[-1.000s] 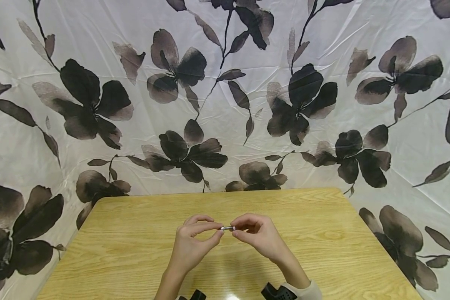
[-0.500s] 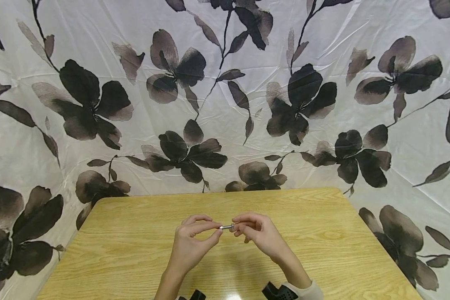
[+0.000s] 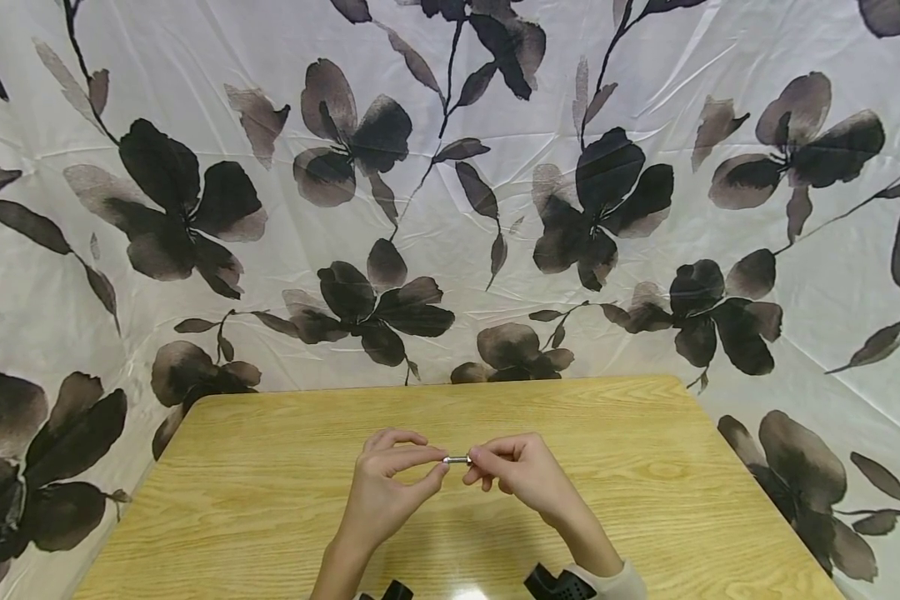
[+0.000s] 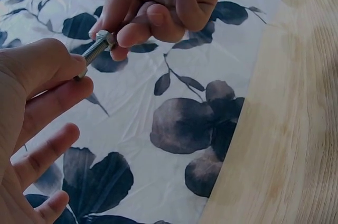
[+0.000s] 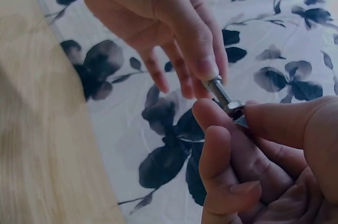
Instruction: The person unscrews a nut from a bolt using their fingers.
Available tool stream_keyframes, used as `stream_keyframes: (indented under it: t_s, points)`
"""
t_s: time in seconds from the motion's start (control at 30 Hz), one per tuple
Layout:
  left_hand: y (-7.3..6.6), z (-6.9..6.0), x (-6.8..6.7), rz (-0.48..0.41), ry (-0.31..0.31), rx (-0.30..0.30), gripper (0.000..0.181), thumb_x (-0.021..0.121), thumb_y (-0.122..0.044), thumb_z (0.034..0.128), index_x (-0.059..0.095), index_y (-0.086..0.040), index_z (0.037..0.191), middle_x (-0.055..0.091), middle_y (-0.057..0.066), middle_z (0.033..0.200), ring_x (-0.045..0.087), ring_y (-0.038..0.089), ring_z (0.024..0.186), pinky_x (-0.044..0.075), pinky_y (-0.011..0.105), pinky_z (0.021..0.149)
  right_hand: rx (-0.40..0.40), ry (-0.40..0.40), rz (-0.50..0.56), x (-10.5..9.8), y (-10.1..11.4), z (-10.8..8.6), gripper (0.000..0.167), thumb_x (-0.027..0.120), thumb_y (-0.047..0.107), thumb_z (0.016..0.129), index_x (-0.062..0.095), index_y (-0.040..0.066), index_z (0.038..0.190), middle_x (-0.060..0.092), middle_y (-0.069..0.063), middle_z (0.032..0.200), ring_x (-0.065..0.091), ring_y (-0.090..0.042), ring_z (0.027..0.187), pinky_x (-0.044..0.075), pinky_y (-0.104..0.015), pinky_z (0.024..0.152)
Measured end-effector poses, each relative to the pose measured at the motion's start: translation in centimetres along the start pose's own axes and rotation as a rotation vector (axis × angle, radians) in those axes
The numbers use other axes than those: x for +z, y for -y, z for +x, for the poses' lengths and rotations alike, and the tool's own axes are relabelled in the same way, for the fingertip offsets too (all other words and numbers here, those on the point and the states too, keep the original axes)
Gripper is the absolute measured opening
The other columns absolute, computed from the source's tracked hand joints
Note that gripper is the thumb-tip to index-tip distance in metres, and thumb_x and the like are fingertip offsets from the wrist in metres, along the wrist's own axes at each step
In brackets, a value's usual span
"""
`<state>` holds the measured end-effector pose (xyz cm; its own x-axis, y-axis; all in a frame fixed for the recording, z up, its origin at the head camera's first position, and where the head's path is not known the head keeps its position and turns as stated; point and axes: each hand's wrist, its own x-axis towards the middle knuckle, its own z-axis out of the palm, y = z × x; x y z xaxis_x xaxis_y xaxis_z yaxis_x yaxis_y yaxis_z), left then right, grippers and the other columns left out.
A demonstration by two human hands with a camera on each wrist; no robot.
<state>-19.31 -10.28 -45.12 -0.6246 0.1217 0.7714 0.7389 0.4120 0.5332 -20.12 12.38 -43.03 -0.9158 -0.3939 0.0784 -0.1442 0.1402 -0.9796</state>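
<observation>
A small silver threaded bolt [image 3: 457, 460] lies roughly level between the two hands, above the table. My left hand [image 3: 388, 492] pinches one end between thumb and index finger, its other fingers spread apart. At the opposite end, a hex piece [image 4: 105, 37] shows in the left wrist view, and my right hand [image 3: 531, 479] holds it between thumb and index finger. The right wrist view shows the right thumb [image 5: 277, 123] against that hex piece [image 5: 234, 109], with bare thread leading to the left fingertips. Whether the hex piece is a nut or the bolt's head, I cannot tell.
A yellow wood-grain table [image 3: 270, 500] extends under both hands. Behind it and at its sides hangs a white cloth [image 3: 457, 208] with dark flowers. Black devices [image 3: 558, 583] are strapped at the wrists.
The right fingers loosened half a second ago, baring the hex end, and now pinch it again with the thumb shifted up. The left hand keeps its grip almost unmoved.
</observation>
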Motion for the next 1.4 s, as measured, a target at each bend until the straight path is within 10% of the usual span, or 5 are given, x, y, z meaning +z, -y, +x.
stream_keyframes:
  t_s: [0.47,1.13,1.4]
  points:
    - [-0.17,-0.06,-0.16,-0.012,0.016,-0.087,0.021,0.090,-0.005,0.0748,0.085,-0.020,0.089,0.075,-0.014,0.085,0.066,0.015,0.094,0.044,0.047,0.091,-0.064,0.004,0.010,-0.03,0.25,-0.15,0.027,0.074,0.013,0.095,0.072,-0.004,0.115,0.074,-0.017,0.104,0.072,-0.012,0.086,0.059,-0.028,0.076]
    - [-0.58,-0.08,-0.39,-0.053,0.040,-0.244,0.022,0.090,-0.009,0.0773,0.085,-0.027,0.089,0.073,-0.007,0.100,0.063,0.018,0.102,0.041,0.053,0.092,-0.198,-0.005,0.004,0.06,0.19,-0.31,0.020,0.073,0.009,0.095,0.073,0.001,0.114,0.071,-0.025,0.112,0.069,-0.012,0.093,0.059,-0.030,0.079]
    - [-0.47,-0.08,-0.38,-0.038,0.025,-0.233,0.022,0.090,-0.010,0.0777,0.084,-0.028,0.089,0.072,-0.010,0.100,0.063,0.018,0.101,0.043,0.049,0.090,-0.109,-0.068,-0.005,0.19,0.56,-0.15,0.027,0.065,0.021,0.103,0.073,0.001,0.119,0.073,-0.020,0.113,0.069,-0.015,0.094,0.055,-0.026,0.071]
